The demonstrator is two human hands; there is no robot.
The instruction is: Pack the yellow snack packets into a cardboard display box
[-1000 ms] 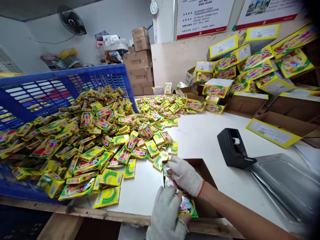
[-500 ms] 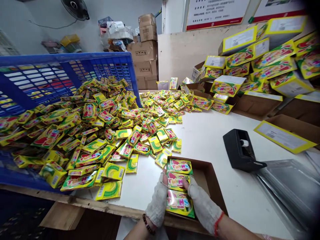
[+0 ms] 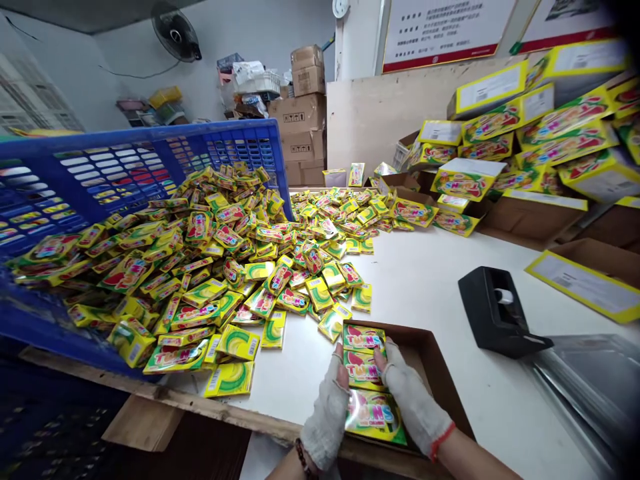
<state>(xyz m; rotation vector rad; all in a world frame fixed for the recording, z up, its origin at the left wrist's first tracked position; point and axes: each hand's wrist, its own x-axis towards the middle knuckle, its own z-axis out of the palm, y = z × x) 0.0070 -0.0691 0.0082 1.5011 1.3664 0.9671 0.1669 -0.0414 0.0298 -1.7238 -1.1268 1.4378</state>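
Fingers (image 3: pixel 393 355) outstretched, the left hand (image 3: pixel 325 415) and right hand (image 3: pixel 416 401) are flanking three packs (image 3: pixel 361 370) in the carton (image 3: pixel 443 373), lower centre of the frame — apparently keeping their row straight.

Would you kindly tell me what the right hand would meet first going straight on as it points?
The white-gloved right hand would probably first meet the row of three flat yellow-and-green packets in the brown cardboard box; its fingers look close beside them, though contact is unclear.
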